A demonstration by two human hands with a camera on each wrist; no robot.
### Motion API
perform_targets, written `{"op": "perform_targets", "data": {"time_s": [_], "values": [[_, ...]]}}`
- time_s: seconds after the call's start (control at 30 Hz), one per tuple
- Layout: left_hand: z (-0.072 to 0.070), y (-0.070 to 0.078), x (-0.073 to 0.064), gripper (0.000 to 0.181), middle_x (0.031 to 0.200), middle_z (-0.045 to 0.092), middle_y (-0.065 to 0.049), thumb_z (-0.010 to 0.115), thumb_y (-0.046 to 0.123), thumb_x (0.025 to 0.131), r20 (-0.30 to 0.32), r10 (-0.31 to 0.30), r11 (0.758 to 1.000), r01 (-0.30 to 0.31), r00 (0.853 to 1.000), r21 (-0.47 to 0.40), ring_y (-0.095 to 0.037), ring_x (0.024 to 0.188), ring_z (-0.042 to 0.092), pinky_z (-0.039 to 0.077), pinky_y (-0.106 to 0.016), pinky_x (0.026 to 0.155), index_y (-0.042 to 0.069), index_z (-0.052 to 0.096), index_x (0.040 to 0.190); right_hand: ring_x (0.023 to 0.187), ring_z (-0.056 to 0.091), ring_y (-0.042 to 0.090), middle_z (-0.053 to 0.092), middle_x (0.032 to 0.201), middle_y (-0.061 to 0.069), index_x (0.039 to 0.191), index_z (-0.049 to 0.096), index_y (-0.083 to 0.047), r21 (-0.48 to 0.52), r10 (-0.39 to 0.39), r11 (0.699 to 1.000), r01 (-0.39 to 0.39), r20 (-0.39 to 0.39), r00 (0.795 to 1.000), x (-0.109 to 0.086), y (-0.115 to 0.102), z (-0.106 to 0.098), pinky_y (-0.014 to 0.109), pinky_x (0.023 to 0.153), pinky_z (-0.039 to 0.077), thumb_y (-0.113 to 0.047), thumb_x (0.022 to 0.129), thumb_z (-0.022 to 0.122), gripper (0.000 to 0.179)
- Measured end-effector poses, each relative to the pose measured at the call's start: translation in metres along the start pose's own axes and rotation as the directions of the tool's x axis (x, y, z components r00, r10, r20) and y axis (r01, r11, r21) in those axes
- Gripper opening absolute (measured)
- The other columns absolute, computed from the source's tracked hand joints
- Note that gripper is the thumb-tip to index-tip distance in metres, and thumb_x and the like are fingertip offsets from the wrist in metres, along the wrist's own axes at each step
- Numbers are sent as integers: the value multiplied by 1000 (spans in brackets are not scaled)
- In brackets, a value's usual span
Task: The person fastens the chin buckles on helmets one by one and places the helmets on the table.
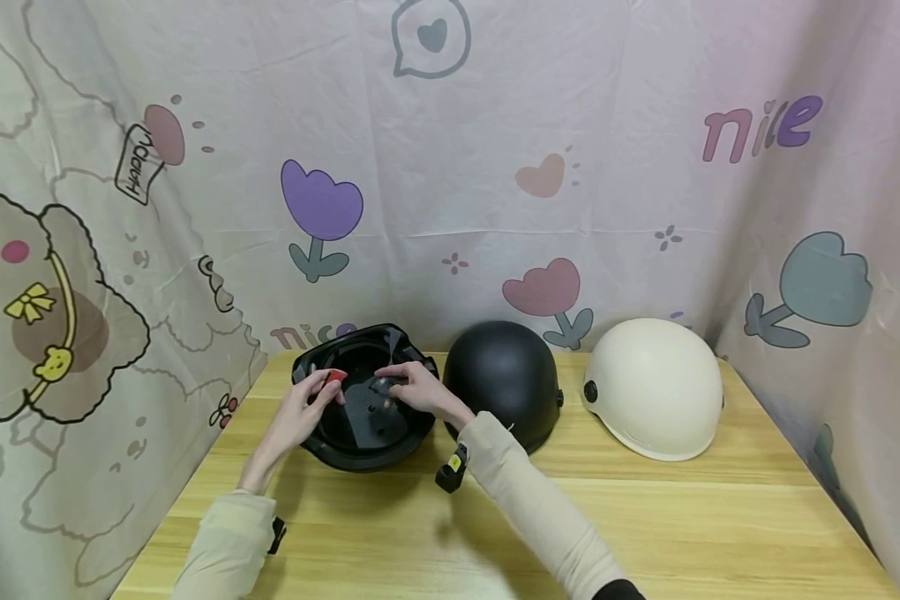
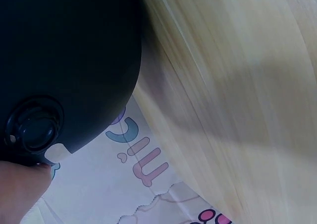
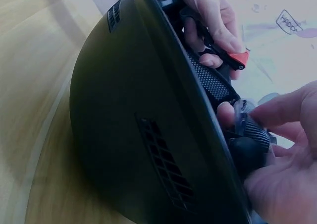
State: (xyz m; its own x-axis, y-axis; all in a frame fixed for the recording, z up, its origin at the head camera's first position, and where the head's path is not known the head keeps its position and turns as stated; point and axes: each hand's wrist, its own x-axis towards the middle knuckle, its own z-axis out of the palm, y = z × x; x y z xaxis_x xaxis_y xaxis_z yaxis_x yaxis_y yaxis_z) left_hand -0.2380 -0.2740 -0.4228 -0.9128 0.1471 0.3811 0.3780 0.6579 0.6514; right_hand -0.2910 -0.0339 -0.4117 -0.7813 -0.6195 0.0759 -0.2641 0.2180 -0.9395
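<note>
A black helmet (image 1: 367, 461) lies upturned at the table's left, its hollow and lining facing up. My left hand (image 1: 300, 410) is at its left rim and pinches a red-and-black buckle (image 3: 239, 59) on a dark strap. Over the right part of the hollow, my right hand (image 1: 422, 390) pinches a dark ridged piece with a translucent part (image 3: 242, 116); its exact kind is unclear. In the left wrist view the helmet's outer shell (image 2: 74, 50) fills the upper left, with a round side knob (image 2: 38, 131) near my thumb.
Right beside the upturned helmet stands a second black helmet (image 1: 501, 379), dome up. Farther right is a cream helmet (image 1: 656, 387), also dome up. All three rest on a wooden table (image 1: 390, 533), with a printed curtain (image 1: 450, 167) hanging behind and along the sides.
</note>
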Motion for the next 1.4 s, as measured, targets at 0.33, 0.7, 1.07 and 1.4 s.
{"op": "perform_targets", "data": {"time_s": [0.33,0.7,1.07,1.4], "values": [[-1,1,0,28,88,74,-4,50,24,107,-1,-6,1000,6,1000,-6,-3,98,55,38,-20,91,2,64,120,60,53,17,73,101,25,119,74,-5,25,-54,998,55,-29,998,1,5,2,22,55,36,3,96,50,34],[0,0,-1,25,88,74,-3,51,23,107,3,-7,1000,8,1000,-6,-4,96,56,38,-19,89,5,64,118,71,56,6,73,94,13,107,75,-4,-50,-101,994,97,-101,990,1,7,10,17,65,44,-12,89,77,20],[0,1,-1,23,89,74,-2,51,24,107,5,-17,1000,17,1000,-10,-5,98,55,37,-19,90,9,64,119,86,67,12,76,110,16,125,70,-3,-92,-62,994,52,-110,992,0,6,11,16,73,51,-4,88,76,37],[1,-1,0,23,88,74,-3,51,22,107,-8,1,1000,-1,1000,-15,-2,98,56,38,-18,91,8,64,118,77,61,11,76,101,21,114,71,-3,-12,-62,998,61,-106,992,-1,9,11,17,70,48,1,89,72,26]]}}
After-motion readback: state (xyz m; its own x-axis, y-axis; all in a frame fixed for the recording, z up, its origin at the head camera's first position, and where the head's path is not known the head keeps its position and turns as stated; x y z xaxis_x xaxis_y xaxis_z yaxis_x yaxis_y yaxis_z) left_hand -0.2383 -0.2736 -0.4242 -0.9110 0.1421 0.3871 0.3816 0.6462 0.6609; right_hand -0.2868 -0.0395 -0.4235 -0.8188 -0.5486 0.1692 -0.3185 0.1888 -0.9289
